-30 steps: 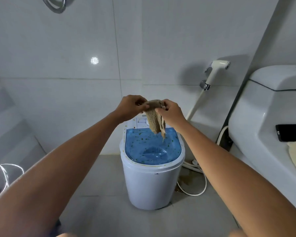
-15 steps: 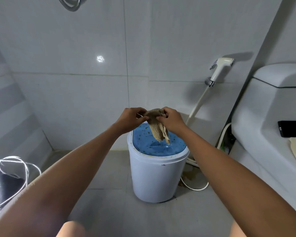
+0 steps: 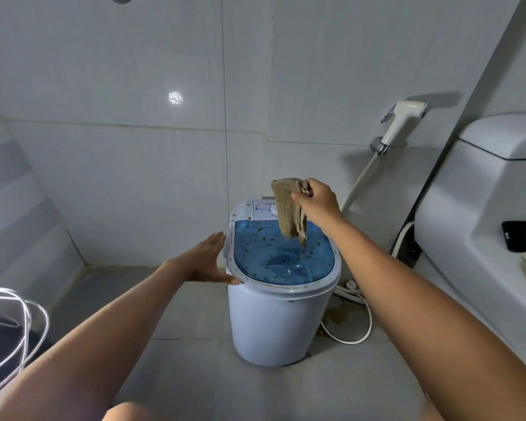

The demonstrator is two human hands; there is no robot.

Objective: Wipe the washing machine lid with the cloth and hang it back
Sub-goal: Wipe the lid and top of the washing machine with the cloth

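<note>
A small white washing machine (image 3: 274, 323) stands on the tiled floor in the middle of the view. Its see-through blue lid (image 3: 268, 256) is speckled with brown bits. My right hand (image 3: 316, 205) is shut on a bunched tan cloth (image 3: 287, 208), which hangs over the back of the lid, its tip just above the blue surface. My left hand (image 3: 207, 262) is open, fingers spread, resting against the machine's left rim with the thumb on its front edge.
A white toilet (image 3: 483, 214) with a black phone (image 3: 523, 240) on it fills the right side. A bidet sprayer (image 3: 403, 120) hangs on the back wall, its hose and a white cable (image 3: 362, 332) lying behind the machine. A coiled white cord (image 3: 16, 323) lies at far left.
My left hand has let go of the cloth and dropped to the machine's left rim. The right hand alone now holds the cloth above the lid.
</note>
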